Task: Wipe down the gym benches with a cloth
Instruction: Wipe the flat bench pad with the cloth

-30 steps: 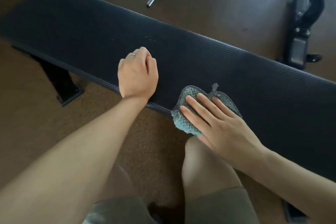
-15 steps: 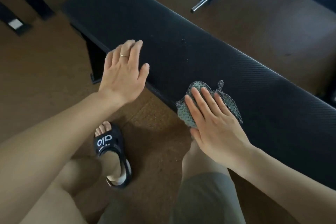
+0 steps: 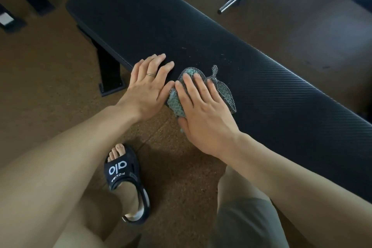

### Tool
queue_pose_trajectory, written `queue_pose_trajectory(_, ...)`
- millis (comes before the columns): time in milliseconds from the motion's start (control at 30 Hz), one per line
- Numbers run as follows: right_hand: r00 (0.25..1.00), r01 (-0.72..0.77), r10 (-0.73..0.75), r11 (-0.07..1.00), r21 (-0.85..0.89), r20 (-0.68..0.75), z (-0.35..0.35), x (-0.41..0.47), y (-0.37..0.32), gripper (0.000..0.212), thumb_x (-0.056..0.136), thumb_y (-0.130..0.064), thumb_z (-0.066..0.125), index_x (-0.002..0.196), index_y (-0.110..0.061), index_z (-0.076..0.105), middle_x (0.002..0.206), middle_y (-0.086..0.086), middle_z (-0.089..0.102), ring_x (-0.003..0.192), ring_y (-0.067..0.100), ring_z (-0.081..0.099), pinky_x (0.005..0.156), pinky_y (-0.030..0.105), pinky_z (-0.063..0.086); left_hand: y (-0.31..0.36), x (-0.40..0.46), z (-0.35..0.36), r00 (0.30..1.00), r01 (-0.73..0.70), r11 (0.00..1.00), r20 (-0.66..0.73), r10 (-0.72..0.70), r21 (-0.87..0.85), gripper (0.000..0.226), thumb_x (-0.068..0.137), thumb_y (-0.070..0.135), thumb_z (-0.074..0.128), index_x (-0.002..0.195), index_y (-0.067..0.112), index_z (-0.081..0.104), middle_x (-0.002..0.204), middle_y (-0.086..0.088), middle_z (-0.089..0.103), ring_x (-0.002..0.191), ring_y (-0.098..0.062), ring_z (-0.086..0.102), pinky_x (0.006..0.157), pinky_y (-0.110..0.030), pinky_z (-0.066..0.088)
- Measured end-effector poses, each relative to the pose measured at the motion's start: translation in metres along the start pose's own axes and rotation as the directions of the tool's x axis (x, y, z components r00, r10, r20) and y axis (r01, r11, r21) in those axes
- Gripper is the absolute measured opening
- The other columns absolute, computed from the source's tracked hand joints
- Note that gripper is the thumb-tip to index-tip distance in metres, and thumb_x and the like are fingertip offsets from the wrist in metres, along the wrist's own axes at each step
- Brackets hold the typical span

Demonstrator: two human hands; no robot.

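Note:
A long black padded gym bench runs from the upper left to the right edge of the view. A small teal cloth with a dark mesh cover lies on the bench's near edge. My right hand presses flat on the cloth with straight fingers, and part of the cloth hangs over the edge under my palm. My left hand, wearing a ring, rests flat on the bench edge just left of the cloth, its thumb touching the cloth.
The bench's black leg and foot stand on the brown floor at the left. A metal bar end lies beyond the bench. Dark equipment feet sit at the upper left. My sandalled foot is below.
My left hand opened from a fist, lifted, and came down flat on the bench edge beside the cloth. The view has swung towards the bench's left end. My right hand stays on the cloth.

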State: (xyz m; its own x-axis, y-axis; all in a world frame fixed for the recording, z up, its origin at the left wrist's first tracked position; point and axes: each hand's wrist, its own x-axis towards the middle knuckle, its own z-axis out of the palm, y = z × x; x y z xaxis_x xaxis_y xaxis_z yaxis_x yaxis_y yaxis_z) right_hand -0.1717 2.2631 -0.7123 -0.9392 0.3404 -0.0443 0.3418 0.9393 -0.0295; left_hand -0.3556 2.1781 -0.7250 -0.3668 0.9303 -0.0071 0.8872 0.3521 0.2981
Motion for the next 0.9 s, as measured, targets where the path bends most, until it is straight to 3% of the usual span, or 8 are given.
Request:
queue_pose_trajectory(167, 1.0, 0.024, -0.024, 1.0, 0.002, -0.015, 0.003, -0.031, 0.004, 0.071, 0.104, -0.041, 0.035, 0.164, -0.011, 0.012, 0.171, 0.014, 0.01, 0.159, 0.031, 0.006, 0.128, 0.05, 0.012, -0.004, 0.002, -0.002, 0.999, -0.007, 0.996, 0.035, 0.01, -0.094, 0.056, 0.108, 0.047, 0.023, 0.159, 0.025, 0.025, 0.17, 0.001, 0.008, 0.157, -0.015, -0.006, 0.124, -0.036, -0.013)
queue_pose_trajectory(367, 0.998, 0.014, -0.011, 0.999, -0.052, 0.064, -0.002, -0.113, 0.022, 0.083, 0.096, -0.033, 0.06, 0.165, -0.016, 0.015, 0.172, 0.01, 0.013, 0.159, 0.03, 0.011, 0.127, 0.05, 0.018, -0.01, 0.007, -0.012, 0.998, -0.029, 0.985, 0.056, 0.039, -0.168, 0.047, 0.11, 0.04, 0.031, 0.155, 0.025, 0.031, 0.169, 0.002, 0.011, 0.158, -0.016, -0.003, 0.126, -0.037, -0.009)
queue_pose_trajectory(467, 0.997, 0.006, -0.001, 0.998, -0.055, 0.081, -0.002, -0.094, 0.019, 0.081, 0.097, -0.033, 0.054, 0.165, -0.017, 0.012, 0.172, 0.009, 0.012, 0.159, 0.03, 0.008, 0.127, 0.051, 0.016, -0.011, 0.01, -0.013, 0.997, -0.027, 0.979, 0.069, 0.041, -0.201, 0.044, 0.11, 0.038, 0.031, 0.153, 0.027, 0.032, 0.169, 0.004, 0.011, 0.157, -0.014, -0.004, 0.127, -0.039, -0.008)
queue_pose_trajectory(700, 0.999, -0.006, 0.007, 0.999, -0.049, 0.037, 0.002, 0.006, -0.014, 0.077, 0.105, -0.036, 0.044, 0.164, -0.011, 0.002, 0.172, 0.012, 0.003, 0.159, 0.033, 0.0, 0.128, 0.051, 0.009, -0.007, 0.019, -0.014, 0.994, 0.062, 0.976, 0.096, -0.043, -0.209, 0.044, 0.11, 0.033, 0.03, 0.154, 0.031, 0.033, 0.17, 0.01, 0.011, 0.156, -0.008, -0.006, 0.123, -0.031, -0.013)
queue_pose_trajectory(900, 0.999, -0.042, 0.042, 0.999, 0.001, 0.01, 0.004, -0.057, -0.001, 0.076, 0.103, -0.036, 0.046, 0.165, -0.018, 0.007, 0.173, 0.005, 0.007, 0.159, 0.026, 0.003, 0.129, 0.048, 0.014, -0.002, 0.018, -0.018, 0.989, 0.097, 0.972, 0.127, -0.07, -0.214, 0.043, 0.11, 0.036, 0.029, 0.153, 0.033, 0.033, 0.169, 0.011, 0.01, 0.156, -0.008, -0.006, 0.125, -0.033, -0.013)
